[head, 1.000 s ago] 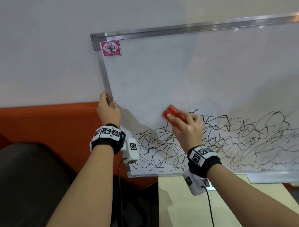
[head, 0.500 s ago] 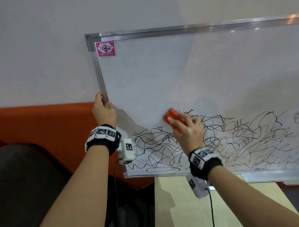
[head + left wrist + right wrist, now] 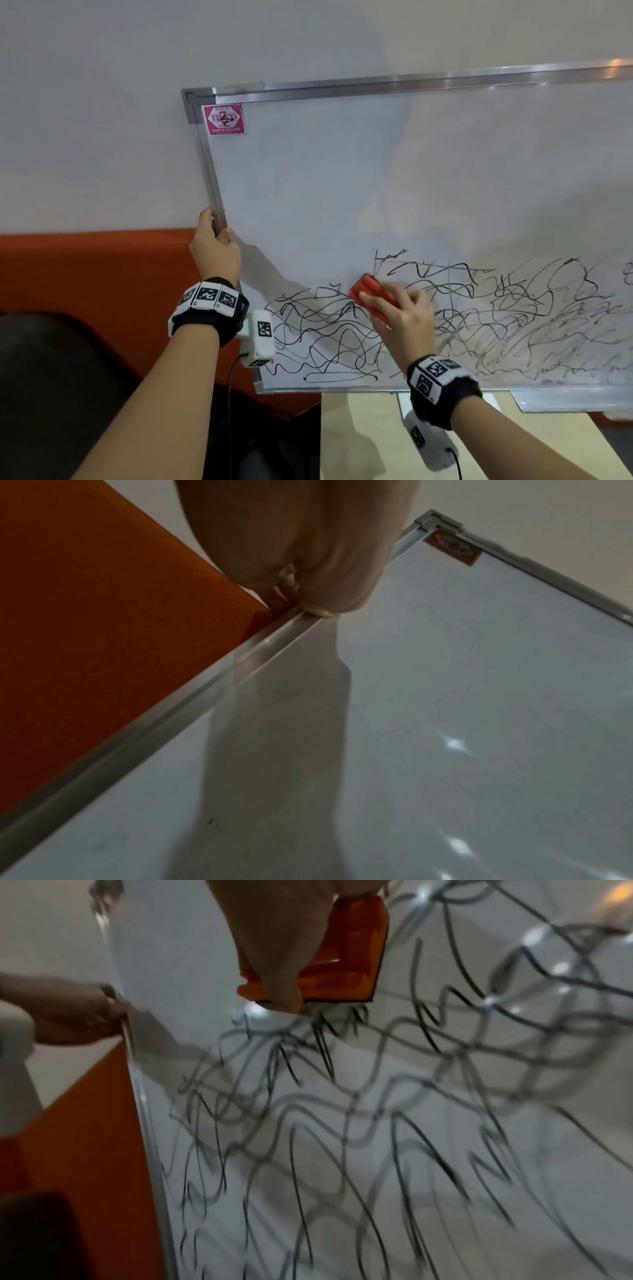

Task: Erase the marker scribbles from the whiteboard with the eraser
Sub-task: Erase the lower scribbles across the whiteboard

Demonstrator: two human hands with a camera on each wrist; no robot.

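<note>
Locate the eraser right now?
Head view: the red eraser is pressed on the whiteboard under the right hand, at the scribbles' upper edge, lower centre of the board.

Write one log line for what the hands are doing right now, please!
left hand: grips whiteboard left frame | right hand: holds red eraser on board | scribbles: lower part still marked

The upper half of the whiteboard point(image 3: 342, 178) lies bare, open room above the eraser point(image 3: 371, 296). Black scribbles point(image 3: 496, 315) fill the lower band to the right. The left hand point(image 3: 215, 251) grips the left frame edge. Below, the board's bottom rail seems to touch the table point(image 3: 370, 442).
</note>
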